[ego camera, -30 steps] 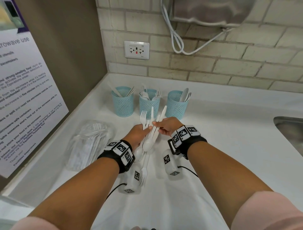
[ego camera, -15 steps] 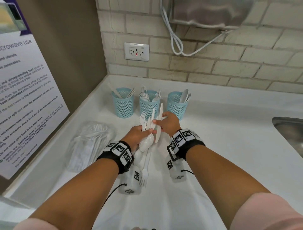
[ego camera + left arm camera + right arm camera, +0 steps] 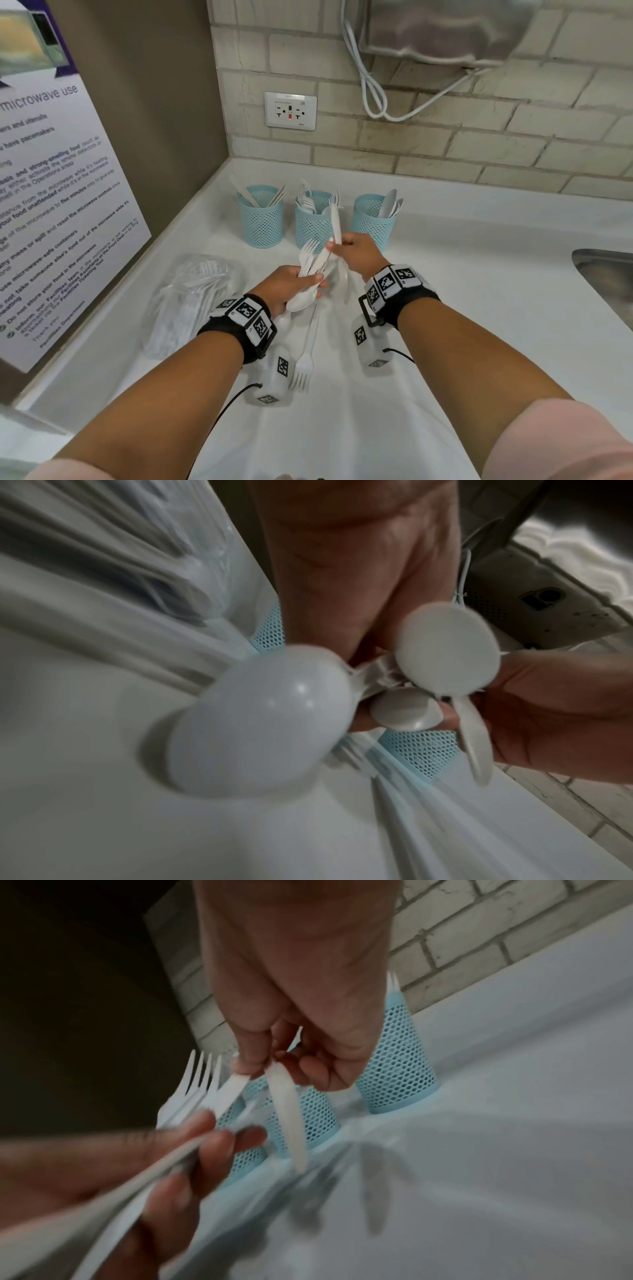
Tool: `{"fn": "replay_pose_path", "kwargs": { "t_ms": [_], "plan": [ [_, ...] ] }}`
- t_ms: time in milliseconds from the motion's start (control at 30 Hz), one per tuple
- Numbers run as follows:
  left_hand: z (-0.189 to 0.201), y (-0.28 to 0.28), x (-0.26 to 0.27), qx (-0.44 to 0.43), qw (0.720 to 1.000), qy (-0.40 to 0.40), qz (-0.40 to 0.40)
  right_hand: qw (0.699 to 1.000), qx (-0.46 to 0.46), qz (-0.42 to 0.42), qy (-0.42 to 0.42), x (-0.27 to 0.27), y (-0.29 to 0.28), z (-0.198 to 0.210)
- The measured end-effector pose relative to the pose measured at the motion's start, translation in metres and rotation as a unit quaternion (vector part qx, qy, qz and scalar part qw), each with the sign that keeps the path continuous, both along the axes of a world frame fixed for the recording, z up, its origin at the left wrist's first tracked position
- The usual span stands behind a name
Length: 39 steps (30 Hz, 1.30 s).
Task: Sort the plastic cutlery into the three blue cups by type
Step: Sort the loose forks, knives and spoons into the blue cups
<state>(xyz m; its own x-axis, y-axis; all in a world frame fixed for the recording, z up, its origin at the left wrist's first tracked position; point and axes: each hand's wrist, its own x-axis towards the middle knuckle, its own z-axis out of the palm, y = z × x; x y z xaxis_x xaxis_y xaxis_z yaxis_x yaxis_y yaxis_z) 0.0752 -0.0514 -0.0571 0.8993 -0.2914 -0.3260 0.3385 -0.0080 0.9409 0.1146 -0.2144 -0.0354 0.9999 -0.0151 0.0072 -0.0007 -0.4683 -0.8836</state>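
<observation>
Three blue mesh cups stand in a row at the back: the left cup (image 3: pixel 260 219) holds knives, the middle cup (image 3: pixel 313 224) forks, the right cup (image 3: pixel 373 222) spoons. My left hand (image 3: pixel 317 279) grips a bundle of white cutlery (image 3: pixel 308 263) with fork tines pointing up and spoon bowls (image 3: pixel 260 723) hanging toward the wrist. My right hand (image 3: pixel 337 245) pinches a single white knife (image 3: pixel 336 219), held upright in front of the middle cup and clear of the bundle. The same knife (image 3: pixel 287 1123) shows in the right wrist view beside the fork tines (image 3: pixel 198 1080).
One white fork (image 3: pixel 305 363) lies on the white counter between my wrists. A clear plastic bag of cutlery (image 3: pixel 191 301) lies to the left. A steel sink (image 3: pixel 609 291) is at the right edge. A wall sign (image 3: pixel 51 205) lines the left.
My right hand has drawn the knife out of the bundle and raised it toward the cups. The left hand has stayed in place with the remaining cutlery.
</observation>
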Motion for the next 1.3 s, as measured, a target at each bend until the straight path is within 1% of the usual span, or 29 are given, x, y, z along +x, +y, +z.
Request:
{"fn": "replay_pose_path", "kwargs": {
  "t_ms": [67, 167, 300, 367, 433, 500, 567, 600, 633, 700, 733, 767, 833, 967, 1100, 1167, 1200, 1233, 1300],
  "plan": [
    [-0.001, 0.003, -0.001, 0.006, 1.0, 0.001, 0.007, 0.998, 0.022, -0.061, -0.001, 0.007, -0.008, 0.002],
    [0.001, 0.007, 0.001, -0.03, 0.999, 0.003, 0.038, 0.993, 0.065, -0.095, 0.021, 0.011, -0.019, 0.002],
    [0.002, 0.011, 0.004, -0.058, 0.995, -0.009, 0.08, 0.987, 0.086, -0.074, 0.112, 0.003, -0.029, 0.001],
    [0.0, 0.013, 0.004, -0.053, 0.995, -0.012, 0.082, 0.983, 0.092, -0.061, 0.147, -0.001, -0.035, 0.0],
    [-0.001, 0.015, 0.002, -0.038, 0.996, -0.018, 0.074, 0.982, 0.079, -0.046, 0.164, -0.004, -0.037, 0.0],
    [-0.001, 0.016, 0.0, -0.029, 0.996, -0.023, 0.076, 0.981, 0.102, -0.047, 0.158, -0.007, -0.036, 0.0],
    [-0.002, 0.016, 0.0, -0.022, 0.995, -0.029, 0.088, 0.971, 0.17, -0.086, 0.147, -0.008, -0.035, 0.001],
    [-0.002, 0.017, 0.001, -0.018, 0.995, -0.031, 0.093, 0.967, 0.189, -0.102, 0.137, -0.008, -0.035, 0.002],
    [-0.002, 0.018, 0.002, -0.016, 0.995, -0.031, 0.097, 0.968, 0.19, -0.112, 0.123, -0.008, -0.035, 0.003],
    [-0.004, 0.019, 0.002, -0.015, 0.995, -0.027, 0.1, 0.976, 0.161, -0.119, 0.084, -0.009, -0.035, 0.005],
    [-0.004, 0.02, 0.002, -0.013, 0.995, -0.025, 0.099, 0.977, 0.16, -0.123, 0.066, -0.009, -0.036, 0.006],
    [-0.004, 0.02, 0.002, -0.011, 0.995, -0.024, 0.097, 0.974, 0.181, -0.124, 0.059, -0.011, -0.037, 0.007],
    [-0.004, 0.02, 0.001, -0.001, 0.995, -0.02, 0.096, 0.965, 0.23, -0.101, 0.076, -0.012, -0.037, 0.008],
    [-0.005, 0.019, 0.0, 0.011, 0.996, -0.015, 0.092, 0.946, 0.291, -0.03, 0.143, -0.016, -0.035, 0.015],
    [-0.006, 0.019, -0.001, 0.011, 0.995, -0.013, 0.097, 0.919, 0.326, 0.018, 0.222, -0.024, -0.041, 0.016],
    [-0.006, 0.019, -0.002, -0.001, 0.995, -0.012, 0.102, 0.901, 0.36, 0.018, 0.24, -0.028, -0.041, 0.015],
    [-0.006, 0.018, -0.003, -0.004, 0.994, -0.012, 0.105, 0.894, 0.376, 0.003, 0.246, -0.031, -0.041, 0.016],
    [-0.006, 0.017, -0.004, -0.006, 0.994, -0.011, 0.107, 0.892, 0.38, -0.012, 0.244, -0.033, -0.039, 0.016],
    [-0.007, 0.016, -0.005, -0.006, 0.994, -0.01, 0.106, 0.911, 0.345, -0.03, 0.221, -0.036, -0.035, 0.011]
  ]
}}
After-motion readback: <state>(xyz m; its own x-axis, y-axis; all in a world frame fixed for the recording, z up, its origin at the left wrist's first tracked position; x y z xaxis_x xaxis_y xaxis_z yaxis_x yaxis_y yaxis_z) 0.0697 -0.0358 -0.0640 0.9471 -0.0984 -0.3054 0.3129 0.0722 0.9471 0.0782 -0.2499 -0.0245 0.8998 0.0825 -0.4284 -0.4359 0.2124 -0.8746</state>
